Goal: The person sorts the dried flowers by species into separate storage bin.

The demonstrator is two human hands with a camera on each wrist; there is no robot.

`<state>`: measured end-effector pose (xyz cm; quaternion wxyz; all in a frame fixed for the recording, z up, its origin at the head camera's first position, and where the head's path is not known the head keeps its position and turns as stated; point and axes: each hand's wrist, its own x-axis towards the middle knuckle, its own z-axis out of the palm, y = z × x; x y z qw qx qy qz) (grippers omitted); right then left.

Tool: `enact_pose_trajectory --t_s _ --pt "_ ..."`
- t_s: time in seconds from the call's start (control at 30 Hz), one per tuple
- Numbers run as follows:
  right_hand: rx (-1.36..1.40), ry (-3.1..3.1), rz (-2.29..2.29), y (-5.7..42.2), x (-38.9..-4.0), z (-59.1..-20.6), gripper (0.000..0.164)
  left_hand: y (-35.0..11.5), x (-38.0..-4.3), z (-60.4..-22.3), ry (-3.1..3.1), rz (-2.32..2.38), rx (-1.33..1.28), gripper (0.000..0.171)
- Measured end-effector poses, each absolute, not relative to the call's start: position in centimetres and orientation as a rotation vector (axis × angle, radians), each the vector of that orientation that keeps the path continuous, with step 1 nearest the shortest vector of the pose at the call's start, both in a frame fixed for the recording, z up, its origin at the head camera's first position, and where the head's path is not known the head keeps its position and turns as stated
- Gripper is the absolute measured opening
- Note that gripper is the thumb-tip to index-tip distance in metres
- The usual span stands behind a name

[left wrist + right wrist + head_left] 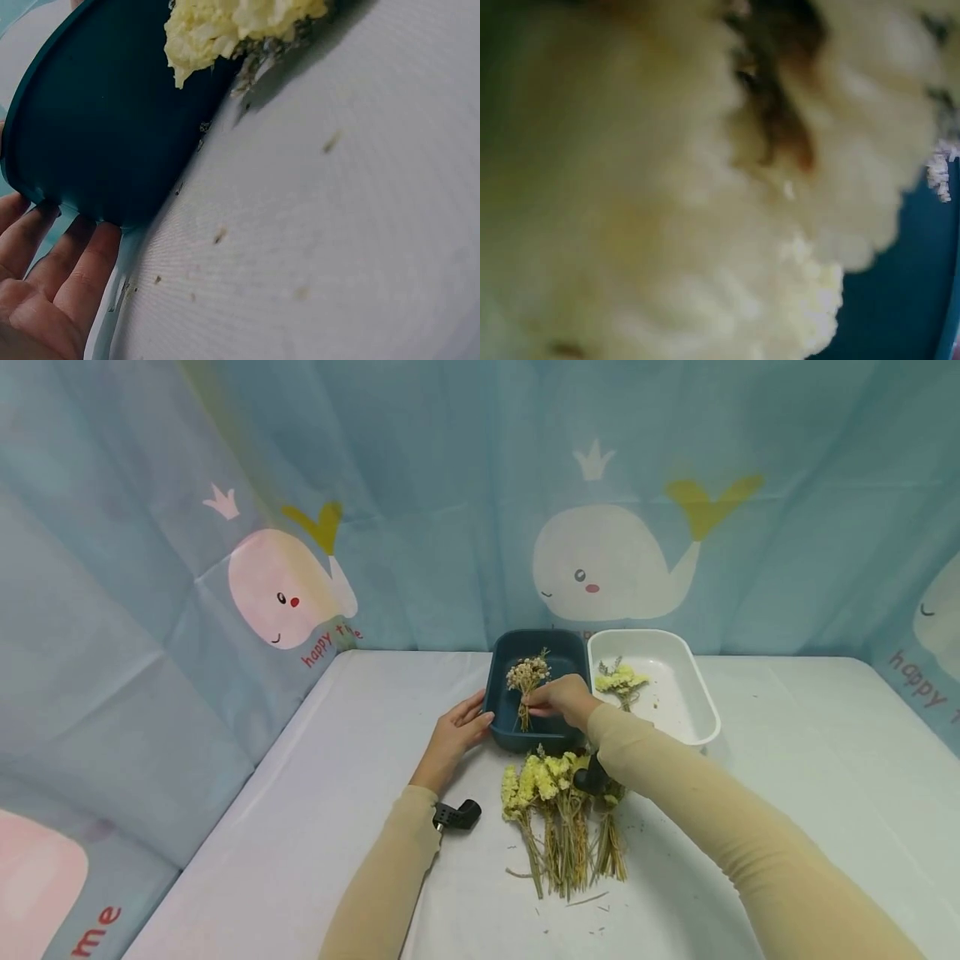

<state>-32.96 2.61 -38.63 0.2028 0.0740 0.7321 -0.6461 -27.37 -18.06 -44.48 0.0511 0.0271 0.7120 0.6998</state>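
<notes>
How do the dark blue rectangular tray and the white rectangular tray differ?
The dark blue rectangular tray is touched by the left grip; the white rectangular tray is not. A bunch of small pale dried flowers, pinched in the right grip, is in or over the dark tray, while yellow dried flowers lie in the white one. Both are open-topped, round-cornered and side by side.

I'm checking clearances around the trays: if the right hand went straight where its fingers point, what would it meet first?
Past the small flower bunch it holds, the right hand would probably meet the left wall of the dark blue tray first; the hand's height is unclear, so it might pass over.
</notes>
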Motion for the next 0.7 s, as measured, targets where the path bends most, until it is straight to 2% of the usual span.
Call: enact_pose_trajectory --t_s 0.13,0.37,0.7 --pt "0.227 2.003 -1.753 2.5 -33.0 -38.9 0.037 -17.8 -26.6 -43.1 2.161 2.118 0.087 0.058" --pt "0.217 1.989 -1.725 2.6 -33.2 -39.3 0.034 -17.8 -27.3 -44.8 2.204 2.154 0.086 0.055" --pt "0.232 1.988 -1.689 2.5 -33.4 -39.7 0.033 -17.8 -27.3 -44.7 2.208 2.163 0.104 0.054"
